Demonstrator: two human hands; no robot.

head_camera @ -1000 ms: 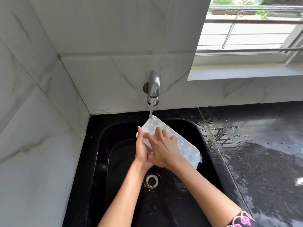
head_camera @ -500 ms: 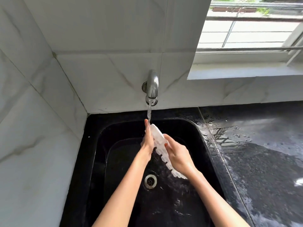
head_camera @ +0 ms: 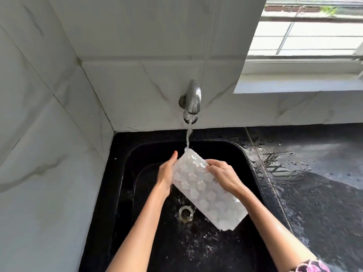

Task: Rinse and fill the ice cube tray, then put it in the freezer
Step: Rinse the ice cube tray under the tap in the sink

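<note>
Ice cube tray (head_camera: 206, 190), wet and tilted mid-frame, may slip from the left hand (head_camera: 166, 174) and right hand (head_camera: 224, 176) gripping its edges.

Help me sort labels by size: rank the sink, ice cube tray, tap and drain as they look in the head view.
1. sink, by far the largest.
2. ice cube tray.
3. tap.
4. drain, smallest, though the tap sits farther from the camera, so that gap is unsure.

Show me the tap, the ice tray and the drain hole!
tap (head_camera: 193, 97), head view, on its curved metal spout.
ice tray (head_camera: 206, 193), head view, on its bumpy middle.
drain hole (head_camera: 185, 213), head view, on its centre.
</note>
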